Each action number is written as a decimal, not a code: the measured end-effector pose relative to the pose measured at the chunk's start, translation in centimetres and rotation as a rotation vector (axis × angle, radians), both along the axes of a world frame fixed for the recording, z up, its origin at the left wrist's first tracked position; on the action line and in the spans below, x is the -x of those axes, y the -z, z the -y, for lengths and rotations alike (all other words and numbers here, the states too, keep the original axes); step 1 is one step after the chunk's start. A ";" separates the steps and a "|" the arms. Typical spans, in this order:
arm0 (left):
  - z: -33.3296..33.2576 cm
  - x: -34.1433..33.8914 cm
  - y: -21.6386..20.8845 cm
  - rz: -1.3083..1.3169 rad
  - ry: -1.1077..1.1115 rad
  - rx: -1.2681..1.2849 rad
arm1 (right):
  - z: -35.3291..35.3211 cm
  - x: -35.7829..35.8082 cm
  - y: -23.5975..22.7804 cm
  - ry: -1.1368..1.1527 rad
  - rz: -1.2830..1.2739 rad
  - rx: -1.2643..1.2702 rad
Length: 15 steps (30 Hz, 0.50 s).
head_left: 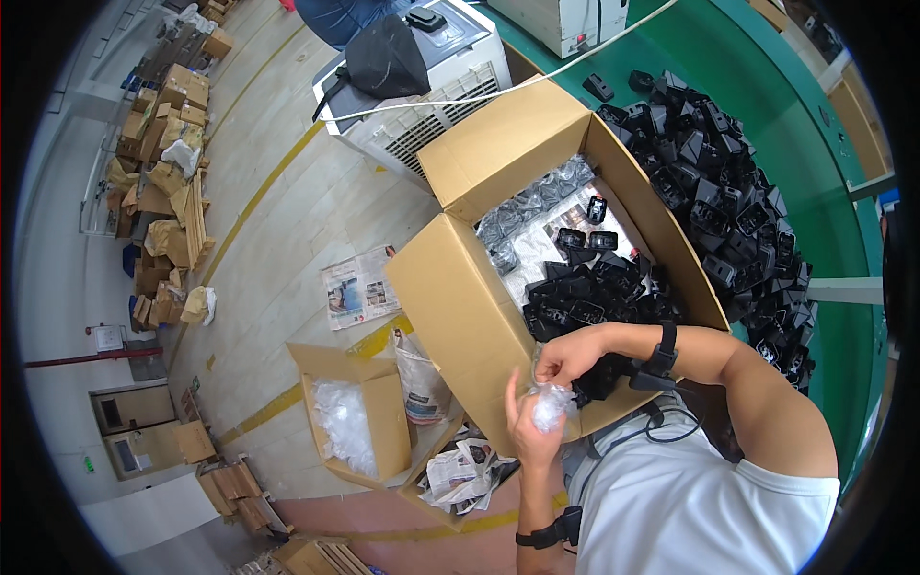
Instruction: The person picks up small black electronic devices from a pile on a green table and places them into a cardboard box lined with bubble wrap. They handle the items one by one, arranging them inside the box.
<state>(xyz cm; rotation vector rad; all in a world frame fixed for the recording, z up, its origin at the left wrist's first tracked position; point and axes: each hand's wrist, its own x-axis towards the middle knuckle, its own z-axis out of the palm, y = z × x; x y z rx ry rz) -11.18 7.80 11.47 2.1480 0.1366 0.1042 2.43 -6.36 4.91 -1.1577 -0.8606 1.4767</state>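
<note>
My left hand (532, 429) is closed round a crumpled clear plastic bag (552, 408), at the near edge of a large open cardboard box (450, 287). Just above it, my right hand (575, 353) has its fingers bent together at the bag's upper end. Whether anything is inside the bag, I cannot make out. Loose black plastic housings (604, 292) lie heaped in the box beyond my hands. Along the box's far left side sit rows of plastic-wrapped pieces (537, 203), with newspaper (565, 222) beside them.
A big pile of black housings (714, 182) covers part of the green table (791, 125) at right. At left stand a small carton of clear plastic bags (345, 422), a sack (419, 379) and a box of newspapers (465, 474). A white appliance (412, 125) stands behind, a cable (460, 102) across it.
</note>
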 end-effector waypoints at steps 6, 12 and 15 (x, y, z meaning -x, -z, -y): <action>-1.7 3.1 3.3 -0.352 -0.174 0.296 | -0.9 -3.4 -2.0 0.111 -0.016 0.114; -0.2 3.4 1.1 -0.310 -0.511 1.020 | -2.9 -11.2 13.2 0.882 0.895 0.909; -1.4 3.4 0.9 -0.361 -0.235 0.692 | -3.5 -12.2 15.1 0.698 0.834 1.030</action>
